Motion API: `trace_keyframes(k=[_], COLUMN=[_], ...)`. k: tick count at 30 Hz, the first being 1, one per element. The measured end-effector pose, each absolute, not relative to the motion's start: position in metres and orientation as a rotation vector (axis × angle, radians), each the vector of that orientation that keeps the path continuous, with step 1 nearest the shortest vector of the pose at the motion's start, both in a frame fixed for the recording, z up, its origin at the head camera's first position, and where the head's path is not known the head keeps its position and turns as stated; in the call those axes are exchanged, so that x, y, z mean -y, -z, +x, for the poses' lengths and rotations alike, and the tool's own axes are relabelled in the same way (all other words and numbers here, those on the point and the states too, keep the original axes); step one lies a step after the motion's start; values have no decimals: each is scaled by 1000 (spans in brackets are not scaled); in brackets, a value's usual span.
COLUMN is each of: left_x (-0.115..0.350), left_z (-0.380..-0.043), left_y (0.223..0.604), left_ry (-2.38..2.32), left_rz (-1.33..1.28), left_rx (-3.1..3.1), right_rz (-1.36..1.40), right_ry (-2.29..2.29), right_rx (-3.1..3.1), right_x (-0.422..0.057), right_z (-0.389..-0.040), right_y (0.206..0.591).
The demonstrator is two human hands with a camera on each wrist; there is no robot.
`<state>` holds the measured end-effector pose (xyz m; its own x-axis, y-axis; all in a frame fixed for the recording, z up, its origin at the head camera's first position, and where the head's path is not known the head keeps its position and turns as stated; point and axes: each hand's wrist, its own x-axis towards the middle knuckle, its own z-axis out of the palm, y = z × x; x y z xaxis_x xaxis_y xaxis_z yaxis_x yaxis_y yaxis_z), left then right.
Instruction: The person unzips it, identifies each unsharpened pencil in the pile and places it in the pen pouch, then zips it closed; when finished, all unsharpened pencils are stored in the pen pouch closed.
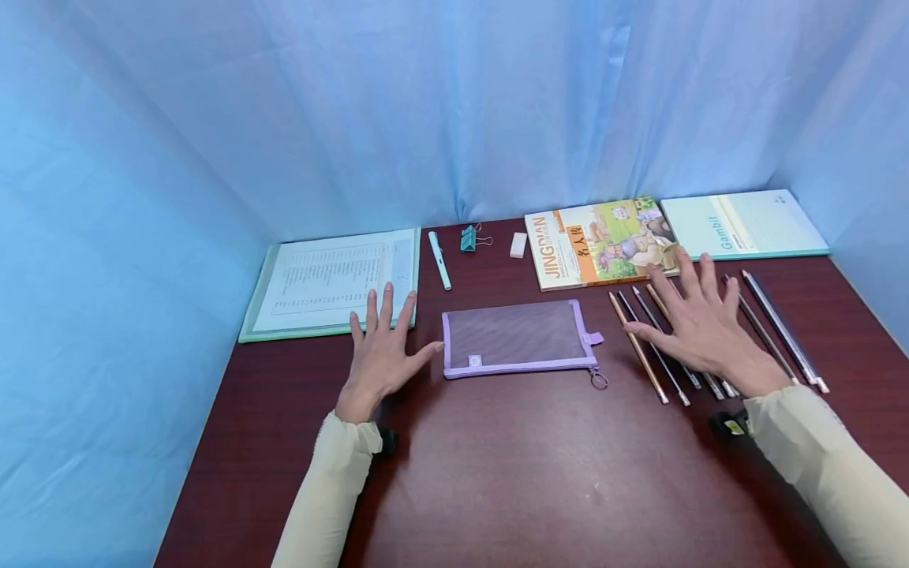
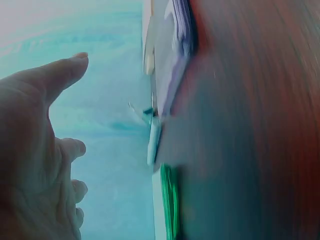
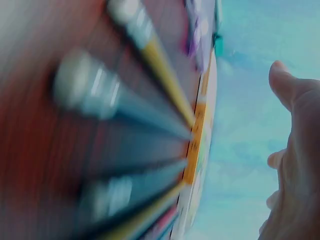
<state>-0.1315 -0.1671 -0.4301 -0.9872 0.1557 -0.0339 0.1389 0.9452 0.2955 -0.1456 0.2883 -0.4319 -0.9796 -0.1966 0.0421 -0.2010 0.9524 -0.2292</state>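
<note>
Both left hand (image 1: 383, 351) and right hand (image 1: 703, 327) I see spread wide, holding nothing, above a brown table (image 1: 511, 465) with pouch (image 1: 518, 338) and pencils (image 1: 637, 348), blue curtains (image 1: 426, 118) behind

Teal binder clip (image 1: 469, 238) observed between pale-blue pen (image 1: 439, 260) and white eraser (image 1: 518, 245); "Gambit" notebook (image 1: 753, 225) backed by blue curtain (image 1: 454, 102).

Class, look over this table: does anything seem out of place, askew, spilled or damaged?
Nothing looks spilled or damaged. Only the loose pencils look slightly askew: they lie at uneven angles beside the purple mesh pouch, some partly hidden by the right hand in the head view.
</note>
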Motion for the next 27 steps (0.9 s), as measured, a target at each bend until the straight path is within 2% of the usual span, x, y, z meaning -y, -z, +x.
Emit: trace_keyframes(k=[16,27], left_x=[112,103], left_z=[-126,-128], left_y=[443,457], left_ry=[-491,-555], left_rz=[331,379], left_rx=[-2999,-2830], right_rz=[397,365], right_ry=[-439,-411], right_rx=[3187,3346], right_x=[-205,-182], right_z=[-134,-125], right_y=[444,454])
